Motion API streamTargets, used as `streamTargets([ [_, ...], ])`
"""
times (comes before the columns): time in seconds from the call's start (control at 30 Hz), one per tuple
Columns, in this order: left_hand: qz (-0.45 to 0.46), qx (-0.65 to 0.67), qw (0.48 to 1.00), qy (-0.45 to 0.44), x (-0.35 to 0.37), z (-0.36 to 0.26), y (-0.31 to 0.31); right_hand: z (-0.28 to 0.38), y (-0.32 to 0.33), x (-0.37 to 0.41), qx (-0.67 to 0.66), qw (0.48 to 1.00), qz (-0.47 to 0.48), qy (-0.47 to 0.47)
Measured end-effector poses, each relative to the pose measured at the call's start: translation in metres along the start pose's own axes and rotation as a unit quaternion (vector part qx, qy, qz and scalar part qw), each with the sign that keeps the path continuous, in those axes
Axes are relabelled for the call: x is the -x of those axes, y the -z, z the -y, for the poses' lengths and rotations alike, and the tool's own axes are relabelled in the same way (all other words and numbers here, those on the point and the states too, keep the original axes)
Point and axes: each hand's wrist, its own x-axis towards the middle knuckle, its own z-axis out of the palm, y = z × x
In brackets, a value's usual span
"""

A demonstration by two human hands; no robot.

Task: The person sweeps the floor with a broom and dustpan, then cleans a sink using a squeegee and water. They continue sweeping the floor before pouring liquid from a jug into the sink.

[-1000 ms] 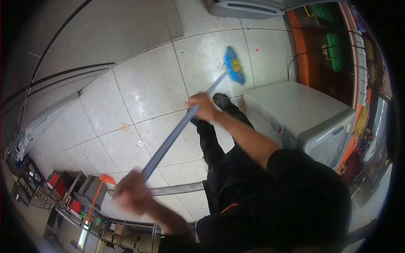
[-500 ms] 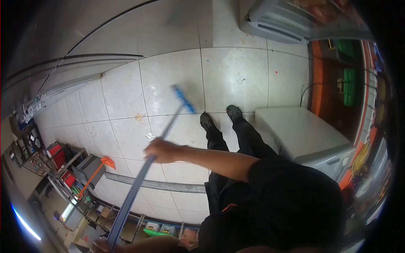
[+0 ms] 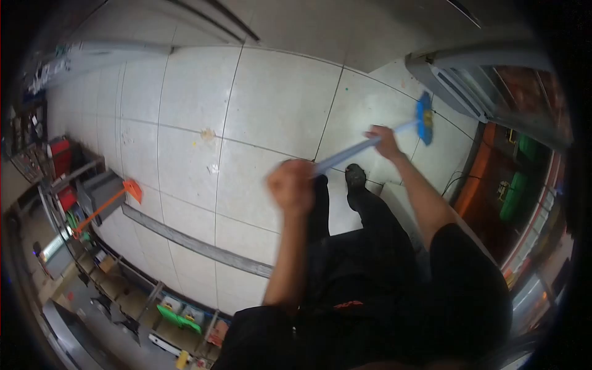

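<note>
A broom with a pale blue handle [image 3: 348, 154] and a blue head [image 3: 424, 118] reaches across the floor toward the right. My left hand [image 3: 291, 185] is closed round the upper end of the handle, slightly blurred, above my legs. Farther down the handle, nearer the head, my right hand [image 3: 385, 142] grips it. The broom's head is by the base of a grey appliance [image 3: 459, 92]. My shoe [image 3: 355, 176] stands on the tiles just below the handle.
Pale floor tiles [image 3: 277, 92] bear a yellowish stain [image 3: 208, 133]. A metal floor strip [image 3: 191, 239] crosses at the lower left. Beyond it are a grey bin [image 3: 102, 196], an orange-ended tool [image 3: 132, 191] and shelving with a green item [image 3: 179, 319]. A white box-like unit [image 3: 394, 194] stands beside my right leg.
The broom head has swung right, from the middle of the tiles to the grey appliance. Both hands moved with the handle; my left hand came up from the bottom edge. The view has turned.
</note>
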Motion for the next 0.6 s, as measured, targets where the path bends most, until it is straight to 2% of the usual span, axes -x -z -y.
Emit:
streamTargets([
  [0.03,-0.002,-0.057,0.998,-0.024,-0.01,-0.044,0.037,0.05,-0.034,-0.022,-0.077,0.994,-0.035,0.07],
  [0.07,-0.006,-0.113,0.992,-0.048,-0.021,-0.088,0.075,0.122,-0.059,-0.042,-0.14,0.987,-0.037,0.063],
  [0.1,-0.055,-0.152,0.98,-0.118,-0.025,-0.142,0.083,0.169,-0.1,-0.058,-0.159,0.985,-0.015,0.058],
  [0.13,-0.067,-0.047,0.985,-0.149,-0.027,-0.186,0.12,0.226,-0.134,-0.068,-0.2,0.972,-0.055,0.109],
  [0.17,-0.163,-0.11,0.964,-0.178,-0.024,-0.232,0.126,0.278,-0.167,-0.076,-0.2,0.975,-0.039,0.093],
  [0.2,-0.189,-0.061,0.966,-0.163,-0.021,-0.281,0.136,0.33,-0.191,-0.082,-0.248,0.958,-0.047,0.136],
  [0.23,-0.224,-0.079,0.95,-0.201,-0.017,-0.316,0.143,0.38,-0.215,-0.085,-0.279,0.951,-0.032,0.126],
  [0.27,-0.212,-0.126,0.943,-0.225,-0.013,-0.348,0.157,0.424,-0.238,-0.086,-0.294,0.945,-0.008,0.141],
  [0.3,-0.224,-0.119,0.938,-0.235,-0.009,-0.373,0.164,0.462,-0.267,-0.087,-0.32,0.937,0.027,0.14],
  [0.33,-0.187,-0.157,0.938,-0.247,-0.002,-0.395,0.189,0.498,-0.296,-0.086,-0.353,0.922,0.041,0.152],
  [0.37,-0.216,-0.171,0.929,-0.248,0.003,-0.413,0.198,0.532,-0.318,-0.084,-0.389,0.904,0.067,0.164],
  [0.47,-0.273,-0.206,0.905,-0.252,0.019,-0.467,0.225,0.618,-0.366,-0.076,-0.378,0.885,0.179,0.206],
  [0.53,-0.444,-0.249,0.789,-0.344,0.033,-0.504,0.229,0.657,-0.352,-0.071,-0.372,0.856,0.25,0.257],
  [0.57,-0.263,-0.198,0.884,-0.332,0.061,-0.536,0.248,0.672,-0.329,-0.071,-0.351,0.846,0.282,0.285],
  [0.6,-0.225,-0.165,0.905,-0.321,0.064,-0.554,0.238,0.678,-0.308,-0.07,-0.342,0.845,0.289,0.291],
])
